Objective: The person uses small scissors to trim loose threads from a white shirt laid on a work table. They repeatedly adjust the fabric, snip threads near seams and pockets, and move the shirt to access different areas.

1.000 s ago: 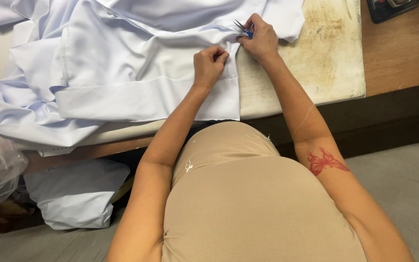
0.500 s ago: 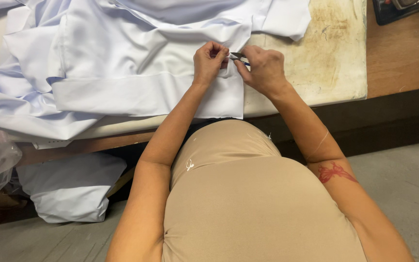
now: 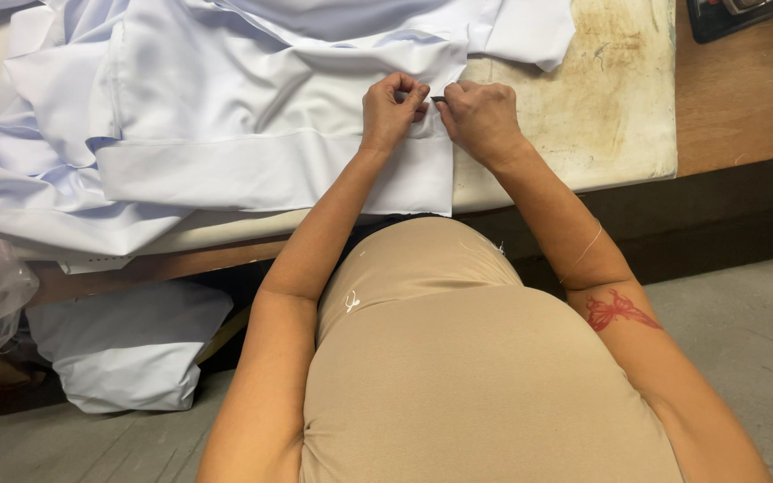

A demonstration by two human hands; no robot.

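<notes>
My left hand (image 3: 393, 109) and right hand (image 3: 480, 118) meet at the upper middle of the frame, on the garment (image 3: 252, 134) spread across the pad (image 3: 601, 107). The table (image 3: 744, 98) runs out to the upper right; a bundle (image 3: 127, 353) lies on the floor (image 3: 744, 313) at lower left.

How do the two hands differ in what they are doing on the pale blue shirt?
The left hand is curled, pinching the pale blue shirt fabric; the right hand holds a small dark tool, its tip pointing at the left. The left lies wholly on cloth, the right partly over the stained board. Both meet at the shirt's edge.
</notes>
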